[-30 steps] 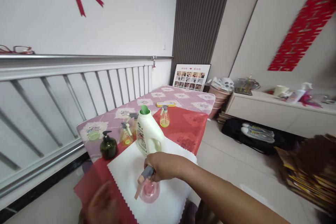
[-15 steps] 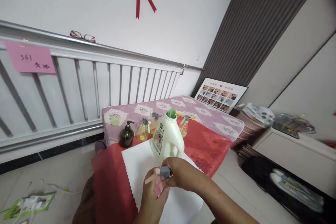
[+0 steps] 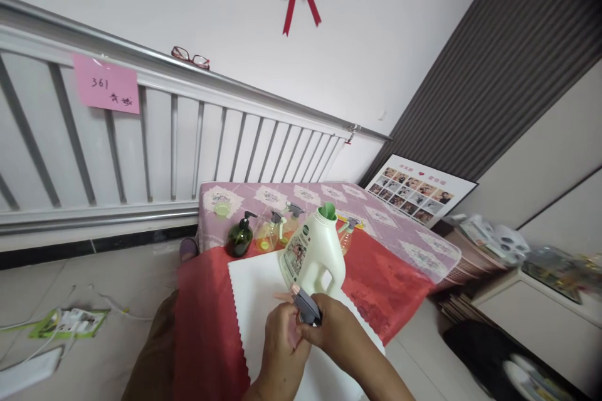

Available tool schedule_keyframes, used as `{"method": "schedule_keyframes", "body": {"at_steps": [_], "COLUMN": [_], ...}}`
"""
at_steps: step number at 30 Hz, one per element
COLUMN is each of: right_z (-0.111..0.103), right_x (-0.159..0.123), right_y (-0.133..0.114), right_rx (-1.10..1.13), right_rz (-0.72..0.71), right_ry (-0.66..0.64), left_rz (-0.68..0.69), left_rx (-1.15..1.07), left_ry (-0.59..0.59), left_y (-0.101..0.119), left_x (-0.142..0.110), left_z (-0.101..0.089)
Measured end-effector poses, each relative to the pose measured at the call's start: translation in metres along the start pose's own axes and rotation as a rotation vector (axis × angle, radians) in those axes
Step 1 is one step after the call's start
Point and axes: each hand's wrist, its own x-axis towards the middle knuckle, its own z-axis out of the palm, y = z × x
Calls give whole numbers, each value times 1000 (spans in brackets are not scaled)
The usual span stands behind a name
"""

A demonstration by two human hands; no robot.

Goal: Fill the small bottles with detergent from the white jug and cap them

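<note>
My left hand [image 3: 281, 343] wraps round a small pink spray bottle, whose body is almost hidden by the fingers. My right hand [image 3: 335, 332] grips the bottle's grey trigger head [image 3: 306, 306], its pink nozzle pointing left. Both hands hover over a white cloth [image 3: 256, 297] with a zigzag edge, laid on a red cloth [image 3: 207, 319]. Just behind the hands stands a white detergent jug [image 3: 314, 252] with an open green spout.
Behind the jug stand a dark green pump bottle [image 3: 239, 238] and yellow spray bottles [image 3: 268, 235] on a purple patterned tablecloth [image 3: 376, 219]. A grey railing [image 3: 188, 131] with a pink note runs behind. Papers [image 3: 70, 321] lie on the floor at left; a low cabinet [image 3: 536, 319] is right.
The view swung left and down. My left hand came up and closed round the pink bottle while my right stayed on its trigger head, which now sits tilted with the nozzle raised.
</note>
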Motion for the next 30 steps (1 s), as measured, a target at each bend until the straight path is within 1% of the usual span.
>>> {"method": "schedule_keyframes", "body": {"at_steps": [2,4,6,9,11,13,15,17,21,26,30], "right_z": [5,11,18,34,46,57,64,66,62,60,62], "right_x": [-1,-4,-6,-10,-11,-10,-9,-8,-5,-4,-2], "right_y": [2,8,18,35,44,49,49,45,38,34,33], "right_rx": [16,94,266,566,729,880,981,985,889,841,797], "right_rz": [20,12,-50,-164,-205,-238,-257,-268,-300,-290,-262], "right_ry": [43,89,100,82,85,96,98,84,78,121,196], "left_rz": [35,61,75,74,70,84,110,130,160,159,150], "left_rx": [77,122,124,113,123,138,162,191,233,252,242], "left_ry": [-3,-14,-38,-64,-71,-89,-110,-124,-131,-60,-32], "left_y": [6,9,9,8,9,13,16,16,10,-1,-5], "left_x": [1,2,2,2,2,1,0,0,-2,-5,-8], "left_z": [-2,-3,-4,-5,-7,-9,-12,-14,-14,-10,-8]}}
